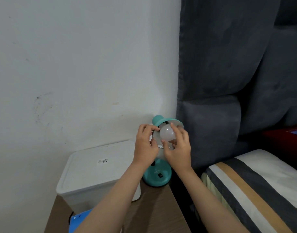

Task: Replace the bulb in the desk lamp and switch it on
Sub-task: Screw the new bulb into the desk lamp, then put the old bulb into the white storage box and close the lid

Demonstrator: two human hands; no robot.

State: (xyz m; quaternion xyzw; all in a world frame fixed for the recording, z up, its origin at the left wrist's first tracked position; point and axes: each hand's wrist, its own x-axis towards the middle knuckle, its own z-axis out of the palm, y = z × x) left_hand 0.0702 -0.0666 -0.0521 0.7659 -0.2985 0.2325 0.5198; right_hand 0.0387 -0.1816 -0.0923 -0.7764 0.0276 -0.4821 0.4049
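The right hand (178, 148) is curled around a frosted white bulb (167, 134), thumb below and fingers over its right side, so the bulb sits between the fingertips at the mouth of the lamp shade (169, 123). The left hand (145, 143) is closed on the shade's left rim, fingers bent over the edge and thumb tucked toward the palm, gripping the shade. Both forearms reach in from the lower edge of the view and nearly meet at the lamp.

The bulb is inside the open face of the teal shade, which is tipped toward the viewer; I cannot tell whether its base is seated in the socket, since the fingers and the bulb itself hide that part. Beneath the hands stands the lamp's round teal base (157, 176) with a small black switch (160, 175) on its top. It rests at the back right corner of a brown wood-grain surface (154, 212).

Just left of the base sits a white lidded box (94, 172) with a small printed label (102, 161) on its lid. Something blue (80, 216) shows at the box's near lower edge. Behind everything is a scuffed white wall (77, 64). To the right rise a dark grey padded headboard (228, 81) and a bed with a striped pillow (255, 187).
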